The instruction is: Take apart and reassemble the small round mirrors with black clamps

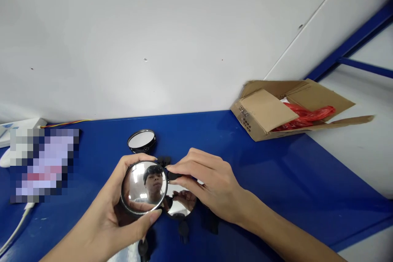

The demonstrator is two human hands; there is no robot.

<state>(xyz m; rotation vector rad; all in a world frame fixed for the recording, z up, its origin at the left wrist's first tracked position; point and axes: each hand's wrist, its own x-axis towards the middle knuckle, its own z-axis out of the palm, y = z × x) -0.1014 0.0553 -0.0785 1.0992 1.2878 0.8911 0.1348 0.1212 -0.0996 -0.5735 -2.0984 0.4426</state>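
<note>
My left hand (123, 208) grips a round black-rimmed mirror (144, 188) by its edge, thumb below and fingers above, with the reflecting face up. At that mirror's right edge, my right hand (208, 180) pinches a small black part (173, 176) between thumb and fingers. Beneath and between the hands, a second round mirror (181, 204) lies on the blue table, partly covered by the held one. Behind them a third round mirror (141, 140) rests tilted on the table.
Small black pieces (183, 229) lie near the mirrors on the blue table (221, 131). An open cardboard box (260, 110) with red plastic (310, 115) stands at the back right. A blurred-out phone-like object (49, 163) and a white cable (18, 227) are at the left.
</note>
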